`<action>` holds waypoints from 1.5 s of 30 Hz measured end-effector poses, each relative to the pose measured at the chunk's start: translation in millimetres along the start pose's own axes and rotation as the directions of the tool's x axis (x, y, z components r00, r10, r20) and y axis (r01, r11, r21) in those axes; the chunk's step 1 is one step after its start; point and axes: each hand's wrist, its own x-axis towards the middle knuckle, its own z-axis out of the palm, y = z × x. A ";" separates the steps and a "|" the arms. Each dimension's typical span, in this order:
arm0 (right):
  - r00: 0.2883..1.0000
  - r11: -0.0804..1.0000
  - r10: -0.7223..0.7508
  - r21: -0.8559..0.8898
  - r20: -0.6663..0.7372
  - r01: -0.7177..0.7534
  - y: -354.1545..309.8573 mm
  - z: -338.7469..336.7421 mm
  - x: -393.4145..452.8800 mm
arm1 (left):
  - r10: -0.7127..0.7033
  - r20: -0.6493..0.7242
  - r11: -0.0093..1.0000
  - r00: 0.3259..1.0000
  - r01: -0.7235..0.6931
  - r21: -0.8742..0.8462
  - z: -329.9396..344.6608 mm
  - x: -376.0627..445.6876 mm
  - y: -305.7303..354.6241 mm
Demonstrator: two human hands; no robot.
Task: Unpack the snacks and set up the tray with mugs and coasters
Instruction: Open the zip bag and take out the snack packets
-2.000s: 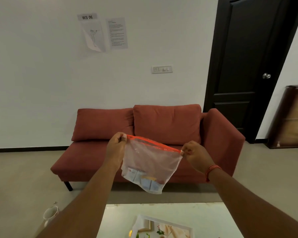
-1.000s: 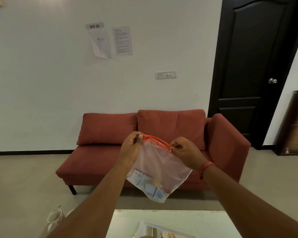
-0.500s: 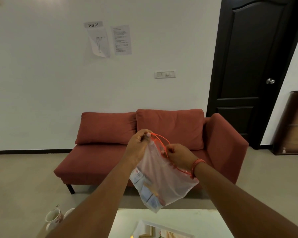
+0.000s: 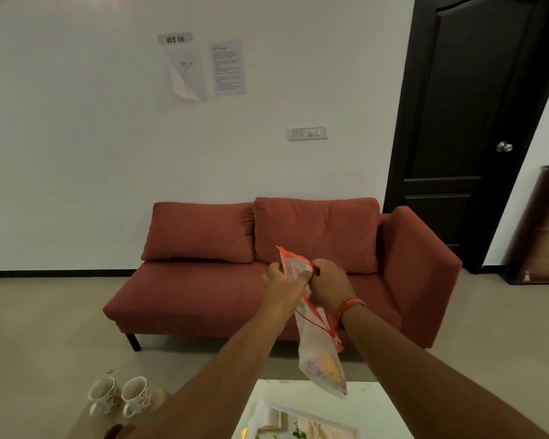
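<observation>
Both hands, left hand [image 4: 281, 280] and right hand [image 4: 328, 282], have drawn together, pinching the zip-top snack bag [image 4: 319, 353] at its red seal; now bunched, apparently open for unpacking.

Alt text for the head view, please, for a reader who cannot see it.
Both hands, left hand and right hand, grip the orange-zippered top of a clear snack bag above a white table. Two floral mugs stand lower left; a red sofa sits behind.

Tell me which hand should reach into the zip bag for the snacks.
Probably the right hand: it pinches the zip bag at its opened mouth, while the left hand has a steadying grip on the rim.
</observation>
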 end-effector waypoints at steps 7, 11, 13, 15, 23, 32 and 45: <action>0.998 0.983 0.047 0.181 -0.039 -0.039 7.5 0.9 -6.3 | -0.137 0.140 0.989 0.981 0.144 -0.044 8.6 3.8 -7.6; 0.997 0.984 0.057 0.171 -0.053 -0.047 11.9 -1.4 -9.2 | -0.123 0.182 0.992 0.976 0.115 0.056 9.3 4.0 -7.1; 0.996 0.989 0.052 0.143 -0.067 -0.042 14.3 -1.9 -9.7 | -0.092 0.182 0.994 0.979 0.081 0.067 8.1 5.0 -6.7; 0.997 0.990 0.045 0.138 -0.069 -0.035 16.0 -1.5 -10.6 | -0.043 0.177 0.993 0.983 0.022 0.114 7.4 8.7 -10.3; 0.991 0.986 0.095 0.144 -0.099 -0.080 27.9 -0.2 -14.8 | 0.066 -0.057 0.986 0.996 -0.056 0.156 0.1 13.6 -25.7; 0.962 0.979 0.203 0.004 -0.183 -0.206 71.4 -19.9 -23.6 | 0.136 -0.266 0.973 0.954 -0.078 0.215 -23.9 26.5 -51.1; 0.831 0.642 -0.432 -0.527 0.351 0.557 38.5 28.1 -25.8 | 0.283 -0.112 0.938 0.953 -0.251 0.238 10.7 17.8 -51.6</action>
